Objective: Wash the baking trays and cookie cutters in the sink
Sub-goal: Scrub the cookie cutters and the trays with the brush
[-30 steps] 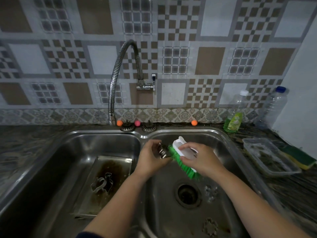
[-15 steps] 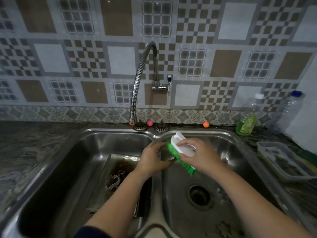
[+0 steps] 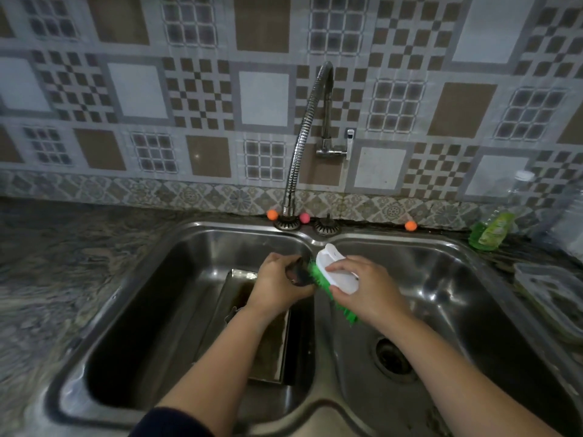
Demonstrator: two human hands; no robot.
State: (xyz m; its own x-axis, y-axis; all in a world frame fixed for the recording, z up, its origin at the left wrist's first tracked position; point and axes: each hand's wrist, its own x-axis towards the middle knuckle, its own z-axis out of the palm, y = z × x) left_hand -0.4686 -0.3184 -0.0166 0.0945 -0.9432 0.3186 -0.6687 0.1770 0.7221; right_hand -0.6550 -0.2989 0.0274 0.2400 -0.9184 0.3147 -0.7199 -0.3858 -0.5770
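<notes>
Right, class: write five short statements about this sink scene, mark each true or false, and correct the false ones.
1. The right hand holds a brush with green bristles. True.
2. The left hand is empty. False: it grips a small metal cutter.
3. A tray lies in the left basin. True.
4. Water runs from the tap. False: no stream shows.
5. The green soap bottle stands left of the sink. False: it stands to the right.
</notes>
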